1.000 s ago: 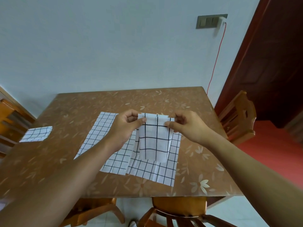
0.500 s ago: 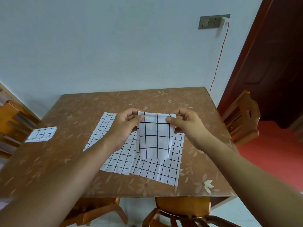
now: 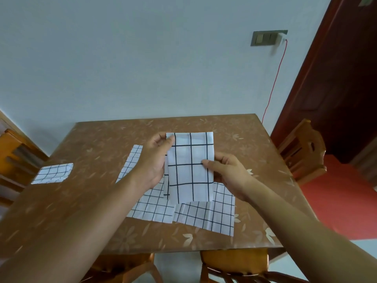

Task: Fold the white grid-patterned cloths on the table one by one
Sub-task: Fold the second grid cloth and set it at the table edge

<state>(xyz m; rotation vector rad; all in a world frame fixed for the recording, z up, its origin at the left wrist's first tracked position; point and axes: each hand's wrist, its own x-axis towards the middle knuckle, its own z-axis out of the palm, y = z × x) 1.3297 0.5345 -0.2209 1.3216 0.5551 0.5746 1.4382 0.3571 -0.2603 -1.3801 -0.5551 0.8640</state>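
I hold a folded white cloth with a black grid (image 3: 189, 166) upright above the brown table (image 3: 85, 201). My left hand (image 3: 155, 160) pinches its upper left corner. My right hand (image 3: 226, 172) pinches its right edge about halfway down. Beneath it two flat grid cloths lie side by side on the table: one on the left (image 3: 151, 207), partly under my left arm, and one on the right (image 3: 210, 217). A small folded grid cloth (image 3: 53, 173) lies near the table's left edge.
Wooden chairs stand at the left (image 3: 14, 158), at the right (image 3: 302, 152) and below the table's near edge (image 3: 234, 262). A wall with a switch plate (image 3: 265, 38) and a red cable (image 3: 275, 78) is behind the table; a dark red door (image 3: 336, 78) is at the right.
My right hand slid from the cloth's upper right corner down to the middle of its right edge. The cloth hangs longer and higher in view. The camera tilted.
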